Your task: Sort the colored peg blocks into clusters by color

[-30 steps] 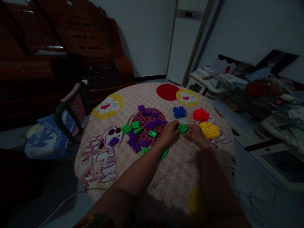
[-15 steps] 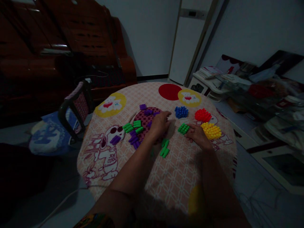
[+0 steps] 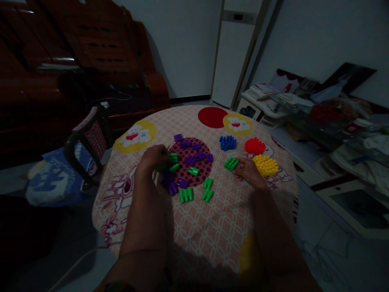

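My left hand reaches down over green toy blocks at the left edge of a dark red patterned circle on the tablecloth. Its back hides most of its fingers, so whether they grip a block does not show. Between the thumb and fingers of my right hand is a cluster of joined green blocks, held close to the cloth. Loose purple blocks are scattered on and around the circle. More green pieces lie nearer to me, including a three-tube block and a pair.
Beyond my right hand sit a blue cluster, a red cluster and a yellow cluster. The round table's cloth spreads toward me. A chair stands at the left, a cluttered cabinet at the right.
My left hand has moved left from over the circle to the green blocks, uncovering purple and green pieces. My right hand keeps the green cluster in about the same place. The view has shifted slightly.
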Demonstrator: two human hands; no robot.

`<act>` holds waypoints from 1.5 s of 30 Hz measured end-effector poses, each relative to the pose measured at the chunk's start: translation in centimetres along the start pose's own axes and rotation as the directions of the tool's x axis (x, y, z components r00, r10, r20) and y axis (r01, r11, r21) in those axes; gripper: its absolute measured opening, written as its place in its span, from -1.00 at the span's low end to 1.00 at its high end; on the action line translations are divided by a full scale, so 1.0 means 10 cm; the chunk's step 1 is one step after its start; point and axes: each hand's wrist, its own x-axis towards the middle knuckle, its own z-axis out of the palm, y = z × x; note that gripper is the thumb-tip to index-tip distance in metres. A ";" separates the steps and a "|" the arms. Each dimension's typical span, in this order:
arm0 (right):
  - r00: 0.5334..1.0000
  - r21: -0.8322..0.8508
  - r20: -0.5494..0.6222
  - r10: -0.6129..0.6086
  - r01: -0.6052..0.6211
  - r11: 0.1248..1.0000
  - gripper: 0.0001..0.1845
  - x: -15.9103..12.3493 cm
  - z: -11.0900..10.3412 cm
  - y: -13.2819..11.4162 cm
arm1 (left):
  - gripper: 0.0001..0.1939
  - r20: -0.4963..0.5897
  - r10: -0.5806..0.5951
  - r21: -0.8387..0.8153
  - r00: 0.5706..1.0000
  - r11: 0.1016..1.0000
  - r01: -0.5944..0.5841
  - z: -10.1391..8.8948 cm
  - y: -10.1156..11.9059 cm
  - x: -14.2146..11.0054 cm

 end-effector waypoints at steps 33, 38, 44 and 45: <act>1.000 0.020 -0.001 0.000 0.000 1.000 -0.47 0.02 0.01 0.02 | -0.67 0.048 0.546 -0.243 0.836 0.819 -0.520 1.15 1.72 -0.29; 1.000 0.014 -0.007 0.000 0.000 1.000 -0.42 0.00 0.01 -0.01 | -0.63 0.039 0.514 -0.230 0.857 0.839 -0.492 1.00 1.68 -0.30; 1.000 0.030 -0.012 -0.003 0.004 1.000 -0.39 0.00 0.01 0.01 | -0.64 -0.066 0.343 -0.098 0.937 0.932 -0.348 0.31 1.17 -0.14; 1.000 0.027 -0.011 -0.003 0.003 1.000 -0.40 0.01 0.01 0.01 | -0.66 -0.046 0.293 -0.051 0.955 0.954 -0.295 0.19 1.03 -0.11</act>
